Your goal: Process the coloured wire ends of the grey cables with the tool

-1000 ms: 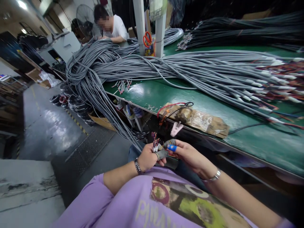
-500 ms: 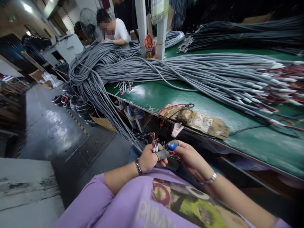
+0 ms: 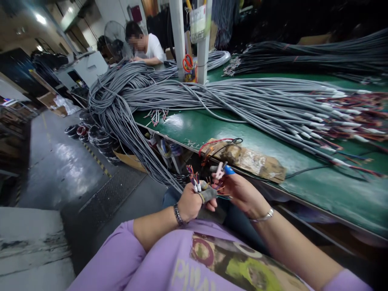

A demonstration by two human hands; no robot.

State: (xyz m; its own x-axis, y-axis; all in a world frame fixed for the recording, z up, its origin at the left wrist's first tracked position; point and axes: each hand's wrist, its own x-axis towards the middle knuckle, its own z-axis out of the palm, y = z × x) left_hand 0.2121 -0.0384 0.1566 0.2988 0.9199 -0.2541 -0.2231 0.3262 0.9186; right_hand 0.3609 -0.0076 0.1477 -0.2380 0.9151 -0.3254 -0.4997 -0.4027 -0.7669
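Observation:
My left hand (image 3: 191, 204) is closed around several grey cable ends, with grey covers on its thumb and a finger. Above the fist stand white-sleeved cable ends (image 3: 197, 186) with thin coloured wires, and more loose wires (image 3: 223, 194) fan out to the right. Just right of them is my right hand (image 3: 242, 192), its thumb wrapped in blue and another fingertip covered in grey. Between those fingertips it pinches a small pale pink clip-like piece (image 3: 219, 173) by the bench edge. The curled lower fingers are partly hidden.
A green bench (image 3: 306, 157) carries a long bundle of grey cables (image 3: 194, 97) and a taped cardboard strip (image 3: 251, 159) near its edge. Orange-handled scissors (image 3: 188, 62) hang at a post. Across the bench sits a co-worker (image 3: 153, 46). Wire coils (image 3: 100, 137) lie on the floor.
My right hand has moved up from the wire ends to the pale pink piece at the bench edge and taken hold of it. My left hand keeps its grip on the cables.

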